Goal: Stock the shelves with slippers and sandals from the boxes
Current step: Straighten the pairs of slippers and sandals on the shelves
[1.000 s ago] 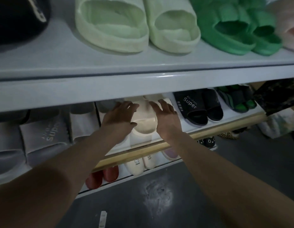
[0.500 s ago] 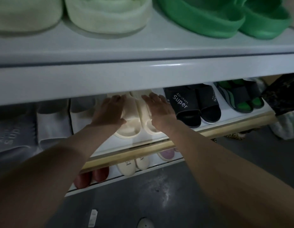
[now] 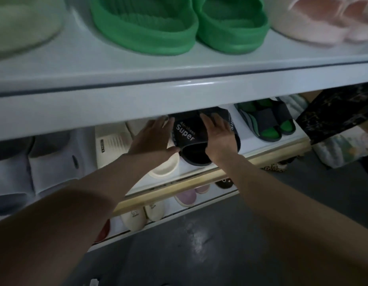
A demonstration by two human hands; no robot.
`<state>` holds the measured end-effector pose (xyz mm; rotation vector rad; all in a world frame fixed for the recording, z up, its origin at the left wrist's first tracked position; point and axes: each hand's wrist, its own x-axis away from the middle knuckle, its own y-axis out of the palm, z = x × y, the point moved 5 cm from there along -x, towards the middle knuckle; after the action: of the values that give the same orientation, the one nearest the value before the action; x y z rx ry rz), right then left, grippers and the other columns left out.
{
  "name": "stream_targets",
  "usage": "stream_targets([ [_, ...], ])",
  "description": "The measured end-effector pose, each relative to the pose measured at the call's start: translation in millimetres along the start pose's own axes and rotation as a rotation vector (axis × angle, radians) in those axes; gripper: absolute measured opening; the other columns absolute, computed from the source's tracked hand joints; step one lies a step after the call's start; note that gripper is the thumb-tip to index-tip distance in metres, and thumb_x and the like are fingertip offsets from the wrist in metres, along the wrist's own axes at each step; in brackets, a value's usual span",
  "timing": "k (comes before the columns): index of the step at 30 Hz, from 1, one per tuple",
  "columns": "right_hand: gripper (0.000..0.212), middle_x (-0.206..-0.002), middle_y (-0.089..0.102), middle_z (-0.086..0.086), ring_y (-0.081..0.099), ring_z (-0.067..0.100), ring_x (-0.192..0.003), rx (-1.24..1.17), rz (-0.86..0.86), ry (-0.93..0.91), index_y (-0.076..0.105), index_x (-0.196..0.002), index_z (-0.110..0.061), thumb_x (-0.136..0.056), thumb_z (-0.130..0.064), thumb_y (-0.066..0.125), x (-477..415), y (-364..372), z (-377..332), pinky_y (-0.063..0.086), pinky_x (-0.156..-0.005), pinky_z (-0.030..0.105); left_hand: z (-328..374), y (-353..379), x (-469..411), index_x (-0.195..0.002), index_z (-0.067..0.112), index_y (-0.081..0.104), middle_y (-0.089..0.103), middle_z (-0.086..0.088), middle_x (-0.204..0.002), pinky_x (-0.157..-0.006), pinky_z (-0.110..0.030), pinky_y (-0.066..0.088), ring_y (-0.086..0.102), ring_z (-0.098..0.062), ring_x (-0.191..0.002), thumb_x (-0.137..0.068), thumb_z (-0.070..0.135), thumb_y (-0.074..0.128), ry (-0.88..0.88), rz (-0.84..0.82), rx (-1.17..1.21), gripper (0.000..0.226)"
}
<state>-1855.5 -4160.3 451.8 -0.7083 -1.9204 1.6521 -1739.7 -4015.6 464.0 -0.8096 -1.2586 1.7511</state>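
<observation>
A pair of black slippers printed "Super" stands on the middle shelf, under the edge of the upper shelf. My left hand lies with straight fingers against the left side of the pair, its thumb touching the strap's edge. My right hand rests flat over the right black slipper and hides most of it. A cream pair of slippers sits just left of the black pair, partly hidden beneath my left wrist.
Green-and-black sandals stand right of the black pair, and white slippers stand to the left. The upper shelf holds green slippers and pink fluffy ones. On the bottom shelf are cream and lilac pairs. A dark patterned bag hangs at right.
Both hands have left the cream slippers and moved right onto the black "Super" pair. My view has shifted right along the shelves.
</observation>
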Motion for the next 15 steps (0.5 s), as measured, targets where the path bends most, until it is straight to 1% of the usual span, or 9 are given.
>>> stream_targets([
  [3, 0.093, -0.162, 0.005, -0.001, 0.007, 0.034, -0.148, 0.044, -0.040, -0.002, 0.011, -0.153, -0.037, -0.082, -0.007, 0.063, -10.8, 3.9, 30.3, 0.027, -0.114, 0.051, 18.2, 22.1, -24.9, -0.153, 0.017, 0.015, 0.024, -0.008, -0.156, -0.107, -0.041, 0.036, 0.037, -0.033, -0.134, -0.080, 0.052, 0.069, 0.005, -0.070, -0.057, 0.098],
  [5, 0.091, -0.163, -0.001, -0.006, 0.002, 0.033, -0.149, 0.056, -0.070, -0.035, 0.009, -0.152, -0.039, -0.084, -0.013, 0.063, -19.1, 10.6, 39.4, 0.027, -0.113, 0.052, 22.5, 33.0, -36.6, -0.153, 0.017, 0.011, 0.025, -0.008, -0.154, -0.101, -0.042, 0.040, 0.046, -0.036, -0.125, -0.076, 0.053, 0.072, -0.013, -0.101, -0.109, 0.104],
  [6, 0.088, -0.163, -0.004, -0.007, 0.000, 0.033, -0.149, 0.061, -0.077, -0.055, 0.009, -0.153, -0.040, -0.086, -0.016, 0.062, -22.5, 14.0, 42.4, 0.027, -0.112, 0.052, 23.6, 37.5, -41.7, -0.153, 0.017, 0.010, 0.026, -0.009, -0.153, -0.099, -0.042, 0.041, 0.049, -0.037, -0.122, -0.076, 0.052, 0.073, -0.022, -0.110, -0.133, 0.106],
  [8, 0.083, -0.163, -0.006, -0.010, -0.003, 0.031, -0.149, 0.055, -0.075, -0.093, 0.013, -0.152, -0.039, -0.088, -0.018, 0.061, -28.1, 18.1, 47.2, 0.027, -0.112, 0.052, 24.9, 45.7, -51.2, -0.154, 0.016, 0.008, 0.025, -0.012, -0.153, -0.099, -0.042, 0.041, 0.049, -0.039, -0.122, -0.077, 0.047, 0.074, -0.046, -0.130, -0.141, 0.107],
  [10, 0.078, -0.162, -0.005, -0.013, -0.003, 0.028, -0.150, 0.023, -0.072, -0.096, 0.020, -0.148, -0.042, -0.087, -0.017, 0.061, -33.0, 18.2, 52.6, 0.028, -0.112, 0.050, 24.2, 51.5, -60.5, -0.154, 0.012, 0.009, 0.025, -0.015, -0.152, -0.100, -0.045, 0.040, 0.047, -0.041, -0.124, -0.077, 0.042, 0.076, -0.072, -0.152, -0.110, 0.107],
  [12, 0.077, -0.161, 0.000, -0.012, 0.000, 0.027, -0.149, 0.013, -0.060, -0.104, 0.025, -0.145, -0.042, -0.084, -0.017, 0.064, -36.5, 15.6, 59.3, 0.032, -0.111, 0.048, 25.5, 54.0, -67.4, -0.154, 0.011, 0.010, 0.024, -0.016, -0.153, -0.101, -0.047, 0.039, 0.044, -0.041, -0.128, -0.077, 0.040, 0.077, -0.086, -0.167, -0.090, 0.106],
  [15, 0.075, -0.161, 0.004, -0.010, 0.004, 0.028, -0.149, 0.005, -0.048, -0.117, 0.029, -0.146, -0.038, -0.083, -0.018, 0.064, -40.0, 12.7, 75.8, 0.035, -0.111, 0.044, 37.3, 57.6, -75.9, -0.154, 0.013, 0.012, 0.023, -0.013, -0.154, -0.100, -0.045, 0.039, 0.045, -0.039, -0.129, -0.077, 0.040, 0.077, -0.081, -0.163, -0.079, 0.104],
])
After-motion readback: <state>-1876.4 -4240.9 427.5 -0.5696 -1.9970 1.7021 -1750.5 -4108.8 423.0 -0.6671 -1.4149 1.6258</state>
